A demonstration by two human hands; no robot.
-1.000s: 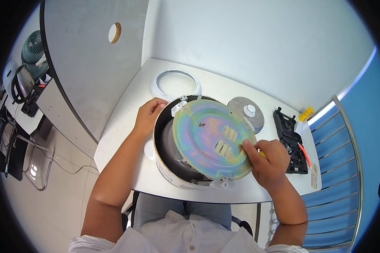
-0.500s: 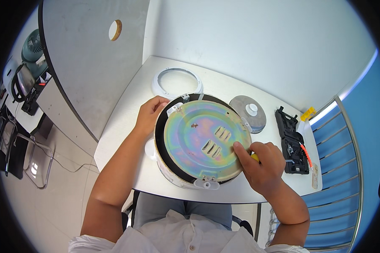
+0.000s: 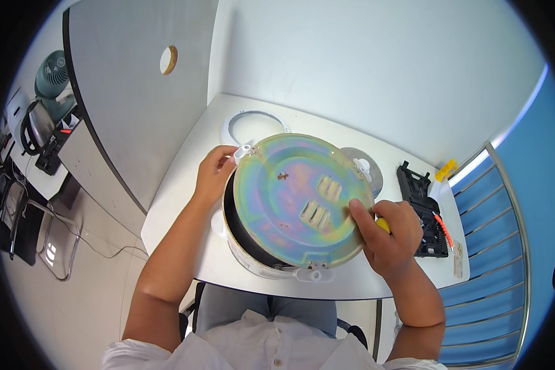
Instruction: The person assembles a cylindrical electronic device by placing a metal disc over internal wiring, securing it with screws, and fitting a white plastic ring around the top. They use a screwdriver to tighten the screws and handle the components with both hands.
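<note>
A round metal base plate (image 3: 277, 203), with a rainbow sheen, slots and white plastic feet, is tilted over the open round cooker housing (image 3: 253, 262). The housing's dark inside shows along its left and lower edge. My left hand (image 3: 213, 172) is closed at the plate's upper-left edge, its fingertips against a white foot (image 3: 243, 153). On the right edge my right hand (image 3: 393, 237) grips the plate, thumb on top and the other fingers curled. A yellow screwdriver handle (image 3: 383, 225) is tucked in that same hand.
Behind the plate lie a white ring (image 3: 231, 126) and a grey disc-shaped lid (image 3: 376, 182), partly covered. A black tool case (image 3: 422, 206) stands open at right, with an orange-red tool (image 3: 443, 228) on it. A grey partition (image 3: 135, 92) borders the left; a metal railing (image 3: 509, 203) the right.
The plate has risen out of the housing and shifted a little to the right, covering more of the grey lid. Both hands have kept to its edges.
</note>
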